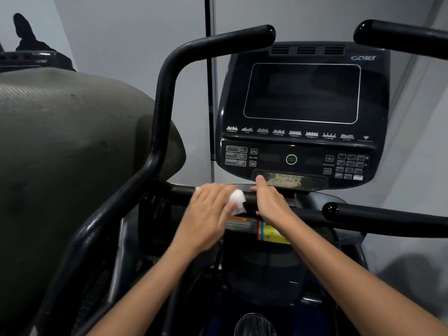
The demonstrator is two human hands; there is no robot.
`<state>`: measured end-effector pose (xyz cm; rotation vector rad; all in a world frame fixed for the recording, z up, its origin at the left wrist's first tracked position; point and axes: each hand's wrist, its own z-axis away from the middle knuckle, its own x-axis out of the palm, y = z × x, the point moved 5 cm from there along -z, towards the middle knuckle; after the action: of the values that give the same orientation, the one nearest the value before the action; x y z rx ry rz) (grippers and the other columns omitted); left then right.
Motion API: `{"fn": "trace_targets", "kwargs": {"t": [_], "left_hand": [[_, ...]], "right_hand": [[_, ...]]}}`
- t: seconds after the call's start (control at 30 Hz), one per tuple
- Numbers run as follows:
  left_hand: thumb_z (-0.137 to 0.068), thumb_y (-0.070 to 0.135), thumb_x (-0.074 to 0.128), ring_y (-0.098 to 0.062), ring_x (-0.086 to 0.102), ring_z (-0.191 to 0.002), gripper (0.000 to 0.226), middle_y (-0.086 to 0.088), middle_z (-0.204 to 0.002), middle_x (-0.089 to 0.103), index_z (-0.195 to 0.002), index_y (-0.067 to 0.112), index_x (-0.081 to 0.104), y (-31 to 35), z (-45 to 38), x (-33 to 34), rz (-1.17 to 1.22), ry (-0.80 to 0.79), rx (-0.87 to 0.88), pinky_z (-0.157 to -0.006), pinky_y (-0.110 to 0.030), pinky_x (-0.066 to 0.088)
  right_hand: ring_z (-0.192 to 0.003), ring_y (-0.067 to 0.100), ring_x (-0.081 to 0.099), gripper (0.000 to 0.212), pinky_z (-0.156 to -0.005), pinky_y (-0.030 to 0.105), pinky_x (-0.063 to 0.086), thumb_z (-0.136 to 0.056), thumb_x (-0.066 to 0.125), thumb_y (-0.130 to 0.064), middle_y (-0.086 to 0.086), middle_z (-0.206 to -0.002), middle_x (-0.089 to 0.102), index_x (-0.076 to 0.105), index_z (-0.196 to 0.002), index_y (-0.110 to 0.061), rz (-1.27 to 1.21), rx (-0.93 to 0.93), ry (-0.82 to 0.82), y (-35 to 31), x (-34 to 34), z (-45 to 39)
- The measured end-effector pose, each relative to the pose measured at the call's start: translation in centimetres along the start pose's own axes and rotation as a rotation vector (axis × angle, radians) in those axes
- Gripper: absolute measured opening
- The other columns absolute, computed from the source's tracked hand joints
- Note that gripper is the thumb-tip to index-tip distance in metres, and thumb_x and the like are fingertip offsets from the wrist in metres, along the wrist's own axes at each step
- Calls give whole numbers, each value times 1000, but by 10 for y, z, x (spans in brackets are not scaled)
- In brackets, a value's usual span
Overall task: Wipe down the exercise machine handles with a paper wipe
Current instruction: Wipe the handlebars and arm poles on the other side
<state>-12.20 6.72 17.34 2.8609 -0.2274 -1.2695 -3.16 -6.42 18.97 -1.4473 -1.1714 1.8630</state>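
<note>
A short black inner handle [181, 190] runs horizontally below the console of the exercise machine. My left hand [208, 212] presses a crumpled white paper wipe [237, 201] onto the end of this handle; the hand is blurred with motion. My right hand [269, 200] wraps over the same handle end just right of the wipe, thumb pointing up toward the console. A long curved black handle [169, 76] rises at the left, and two more black handles [388, 212] [400, 32] reach in from the right.
The black console [300, 112] with a dark screen and button panel stands right behind the hands. A large grey rounded cover [60, 141] of a neighbouring machine fills the left. A yellow and orange warning label [266, 229] sits below the handle. Grey walls lie behind.
</note>
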Motion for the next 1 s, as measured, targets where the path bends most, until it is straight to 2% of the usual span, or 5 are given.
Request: {"fn": "trace_targets", "kwargs": {"t": [0.13, 0.33, 0.6, 0.83, 1.0], "left_hand": [[-105, 34, 35, -27, 56, -71, 41, 0, -70, 59, -73, 17, 56, -43, -20, -13, -107, -42, -275, -72, -40, 43], [-96, 17, 46, -35, 67, -70, 16, -9, -77, 67, -87, 13, 59, 14, -53, 0, -265, -320, -221, -56, -32, 37], [-105, 33, 34, -25, 57, -84, 33, 3, -84, 60, -90, 21, 60, -21, -7, -8, -62, -8, -146, -80, -37, 39], [-97, 43, 30, -35, 56, -123, 54, -17, -136, 59, -127, 11, 62, -45, -71, 15, -153, -725, -595, -94, -39, 44], [-105, 32, 32, -21, 58, -80, 38, 3, -83, 64, -88, 22, 64, 27, -37, 8, -61, -97, -140, -76, -37, 43]], "right_hand": [[-123, 34, 48, 62, -105, 52, 40, -99, 9, -50, 13, -137, 51, 53, -127, -17, -36, 1, -6, 0, -2, 1], [-128, 34, 47, 72, -110, 46, 36, -100, 11, -58, 17, -141, 52, 61, -129, -13, -13, 33, 21, -2, -5, 3], [-127, 31, 49, 77, -111, 49, 33, -96, 9, -65, 13, -139, 54, 60, -133, -19, 42, 31, -3, 1, -5, 2], [-131, 30, 44, 77, -109, 46, 33, -97, 10, -64, 14, -142, 50, 56, -135, -16, 61, 64, 7, 0, -5, 3], [-133, 31, 44, 74, -106, 43, 31, -100, 12, -60, 17, -142, 51, 57, -132, -11, 75, 26, 15, -4, -6, 7]]}}
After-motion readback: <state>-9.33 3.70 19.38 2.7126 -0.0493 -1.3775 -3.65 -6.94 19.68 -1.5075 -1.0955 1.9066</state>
